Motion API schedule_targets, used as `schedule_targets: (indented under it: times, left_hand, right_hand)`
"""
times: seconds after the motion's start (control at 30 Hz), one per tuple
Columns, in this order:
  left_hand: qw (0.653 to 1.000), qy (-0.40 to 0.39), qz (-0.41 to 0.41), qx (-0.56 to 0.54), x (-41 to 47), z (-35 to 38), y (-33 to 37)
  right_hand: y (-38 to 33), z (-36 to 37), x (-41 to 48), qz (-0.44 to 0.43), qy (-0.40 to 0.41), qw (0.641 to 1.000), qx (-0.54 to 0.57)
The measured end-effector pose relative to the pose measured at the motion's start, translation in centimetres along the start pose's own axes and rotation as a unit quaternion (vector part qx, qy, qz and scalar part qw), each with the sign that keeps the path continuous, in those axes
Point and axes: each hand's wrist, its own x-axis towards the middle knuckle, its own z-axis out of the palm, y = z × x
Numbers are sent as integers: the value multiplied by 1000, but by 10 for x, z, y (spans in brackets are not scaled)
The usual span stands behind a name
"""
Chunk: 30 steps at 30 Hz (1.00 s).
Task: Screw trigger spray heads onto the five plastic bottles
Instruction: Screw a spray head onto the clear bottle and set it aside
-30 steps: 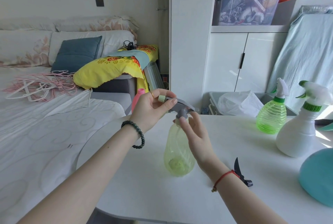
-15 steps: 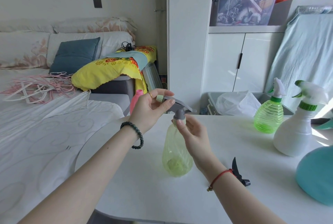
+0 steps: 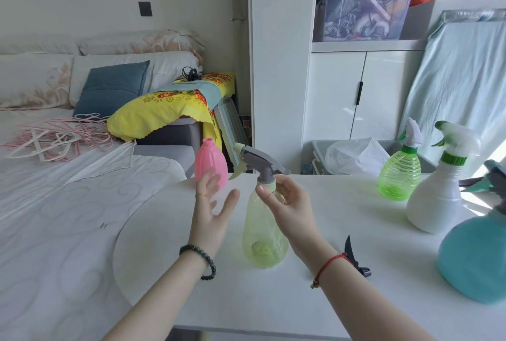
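Basically empty yellow bottle (image 3: 264, 233) at table (image 3: 301, 294) centre: thin, light, likely tippy and squashy. Right hand (image 3: 290, 203) pinching collar (image 3: 267, 185) under grey spray head (image 3: 256, 161), fingertips clamped. Left hand (image 3: 212, 209) at 9 o'clock, fingers spread, touching nothing. Best grip: stiff ribbed collar for torque, shoulder to steady. Pink bottle (image 3: 210, 165) at 11 o'clock, uncapped; loose black trigger head (image 3: 356, 258) at 4 o'clock.

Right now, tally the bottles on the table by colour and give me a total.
Yellow-green: 1, the pale bottle at the right hand
Bright green: 1
White: 1
Teal: 1
Pink: 1, no spray head
Total: 5
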Motion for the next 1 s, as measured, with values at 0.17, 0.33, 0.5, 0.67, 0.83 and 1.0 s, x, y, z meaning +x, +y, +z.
schedule_targets:
  times: [0.17, 0.33, 0.5, 0.67, 0.83, 1.0]
  left_hand:
    - [989, -108, -71, 73, -32, 8, -34]
    - [986, -123, -80, 81, -35, 23, -41]
    - [993, -100, -62, 11, -17, 28, -28]
    - [979, -195, -41, -34, 32, 69, 5]
    - [966, -253, -33, 48, 65, 144, 5]
    - [947, -300, -95, 66, 85, 208, -24]
  right_hand:
    - [-10, -9, 0, 7, -65, 997, -47]
    - [-18, -13, -4, -9, -71, 991, -111]
    - [-15, -43, -11, 27, -93, 981, -167]
    - [-13, -91, 0, 15, -61, 974, -218]
    - [6, -135, 29, -5, 81, 968, -238]
    - [39, -180, 54, 30, 130, 957, -258]
